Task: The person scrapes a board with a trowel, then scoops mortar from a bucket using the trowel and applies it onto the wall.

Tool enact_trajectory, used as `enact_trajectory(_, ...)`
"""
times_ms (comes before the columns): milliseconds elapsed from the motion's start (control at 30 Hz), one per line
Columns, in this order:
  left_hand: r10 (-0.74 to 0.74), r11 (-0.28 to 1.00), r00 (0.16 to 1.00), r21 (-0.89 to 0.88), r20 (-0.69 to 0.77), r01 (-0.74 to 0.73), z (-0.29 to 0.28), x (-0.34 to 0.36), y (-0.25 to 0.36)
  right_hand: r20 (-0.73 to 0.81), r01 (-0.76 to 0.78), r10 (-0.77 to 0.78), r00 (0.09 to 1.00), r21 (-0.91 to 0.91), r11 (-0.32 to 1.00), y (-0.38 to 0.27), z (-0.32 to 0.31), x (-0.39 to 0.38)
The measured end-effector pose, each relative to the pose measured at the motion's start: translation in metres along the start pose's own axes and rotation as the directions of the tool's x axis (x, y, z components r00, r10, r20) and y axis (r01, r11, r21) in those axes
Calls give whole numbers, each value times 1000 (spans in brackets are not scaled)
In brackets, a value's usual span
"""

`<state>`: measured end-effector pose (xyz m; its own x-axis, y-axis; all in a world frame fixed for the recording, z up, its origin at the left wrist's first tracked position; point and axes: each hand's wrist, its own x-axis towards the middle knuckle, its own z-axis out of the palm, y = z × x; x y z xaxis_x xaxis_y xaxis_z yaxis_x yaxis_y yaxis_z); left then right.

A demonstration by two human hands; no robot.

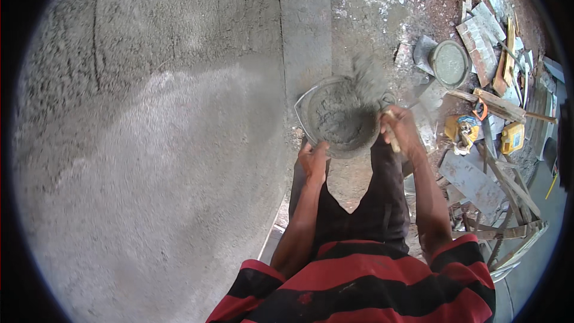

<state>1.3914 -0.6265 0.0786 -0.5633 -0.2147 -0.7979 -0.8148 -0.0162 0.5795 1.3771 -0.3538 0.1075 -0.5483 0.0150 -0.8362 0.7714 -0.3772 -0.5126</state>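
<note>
A round grey bucket point(354, 154) of wet cement mortar point(338, 116) is in front of my legs, its wire handle point(298, 111) lying out to the left. My left hand point(314, 160) is closed on the near left part of its rim. At the right side of the bucket, my right hand point(403, 130) grips the pale wooden handle of a trowel point(392, 137). A motion-smeared grey mass point(372, 78) shows above the far right rim; the trowel's blade cannot be made out clearly there.
Rough grey cement plaster point(161, 161) covers the broad surface on the left, bordered by a flat grey strip point(306, 24). To the right stand another bucket point(450, 64) and a yellow container point(512, 138), among broken boards point(478, 42), timber point(499, 106) and a wooden frame point(508, 233).
</note>
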Motion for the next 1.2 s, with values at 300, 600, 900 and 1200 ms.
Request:
enact_trajectory(300, -62, 977, 989, 195, -137, 88, -89, 51, -33, -677, 628, -627, 385, -305, 716, 0, 184, 291)
enact_trajectory(600, -48, 995, 982, 78, -180, 63, -149, 50, -46, -466, 442, -456, 758, -146, 885, 88, 367, 236)
enact_trajectory(900, -193, 980, 973, 16, -129, 196, -138, 68, -94, -145, 24, 22, 989, 308, 951, 72, 283, 395)
enact_trajectory(1200, -204, 973, 964, 74, -170, 219, -124, 52, -79, 79, 97, -133, 988, 352, 931, 20, 317, 245)
